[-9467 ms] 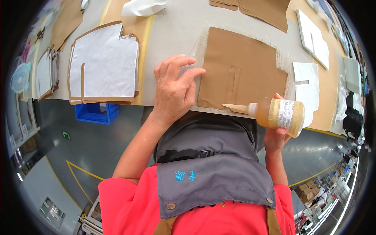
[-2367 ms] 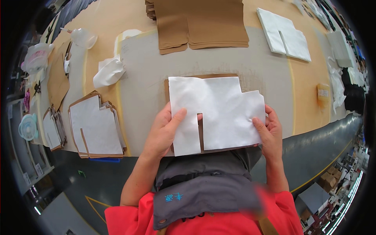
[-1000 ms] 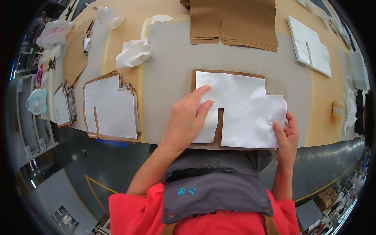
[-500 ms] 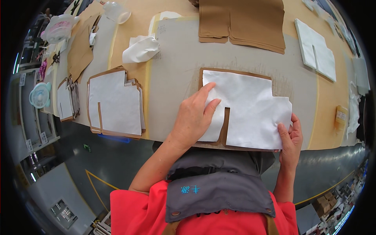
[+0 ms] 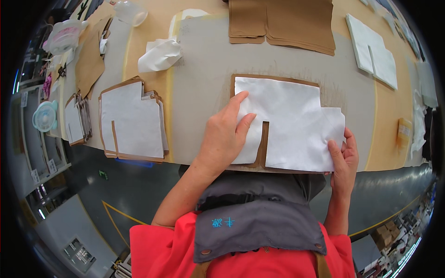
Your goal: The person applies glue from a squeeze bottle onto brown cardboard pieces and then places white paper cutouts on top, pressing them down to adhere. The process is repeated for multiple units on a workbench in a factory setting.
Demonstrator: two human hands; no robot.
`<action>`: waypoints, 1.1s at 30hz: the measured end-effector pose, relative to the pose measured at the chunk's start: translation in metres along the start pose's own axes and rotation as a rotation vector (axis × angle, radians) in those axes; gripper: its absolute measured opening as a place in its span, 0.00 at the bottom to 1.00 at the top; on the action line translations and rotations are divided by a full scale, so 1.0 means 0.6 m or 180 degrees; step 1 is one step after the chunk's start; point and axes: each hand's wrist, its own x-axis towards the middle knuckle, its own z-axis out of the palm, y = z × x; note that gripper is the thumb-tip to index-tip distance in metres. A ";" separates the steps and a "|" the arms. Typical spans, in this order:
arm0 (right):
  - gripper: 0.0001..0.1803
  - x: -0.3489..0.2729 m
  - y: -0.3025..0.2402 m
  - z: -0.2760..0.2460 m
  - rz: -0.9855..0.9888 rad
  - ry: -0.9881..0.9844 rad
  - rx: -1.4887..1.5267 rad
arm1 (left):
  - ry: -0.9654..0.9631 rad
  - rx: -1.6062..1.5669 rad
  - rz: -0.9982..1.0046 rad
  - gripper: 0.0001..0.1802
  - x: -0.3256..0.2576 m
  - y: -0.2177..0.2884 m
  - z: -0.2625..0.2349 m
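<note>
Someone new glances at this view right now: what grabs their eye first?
Most likely the bright white slotted sheet at the table's near edge, over a brown piece, with the left hand on its left part and the right hand holding its right edge. Then the red shirt at the bottom, and the brown stack at the top.

A small pale blue fan [image 5: 45, 116] is at the left end of the table [image 5: 199, 65], with a clear tub [image 5: 65, 37] and a clear plastic bottle [image 5: 132, 14] farther back. A crumpled white sheet [image 5: 160, 55] lies nearer the middle. Below, a blue crate [image 5: 134, 163] shows under the front edge, and cardboard boxes [image 5: 385, 234] stand off to the right.
</note>
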 end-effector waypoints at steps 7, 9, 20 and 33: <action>0.26 0.001 0.003 0.000 0.0009 -0.0017 -0.0044 | -0.0365 -0.0220 -0.0261 0.23 -0.017 0.006 -0.023; 0.26 0.001 0.003 0.002 -0.0005 -0.0004 -0.0036 | -0.0595 -0.0397 -0.0415 0.23 -0.023 0.008 -0.032; 0.26 0.000 0.007 0.002 -0.0020 -0.0041 -0.0023 | -0.1183 -0.2126 -0.1550 0.23 -0.022 0.016 -0.054; 0.26 -0.003 0.008 0.003 -0.0098 -0.0043 -0.0061 | -0.1244 -0.1233 -0.1463 0.11 -0.055 -0.004 -0.061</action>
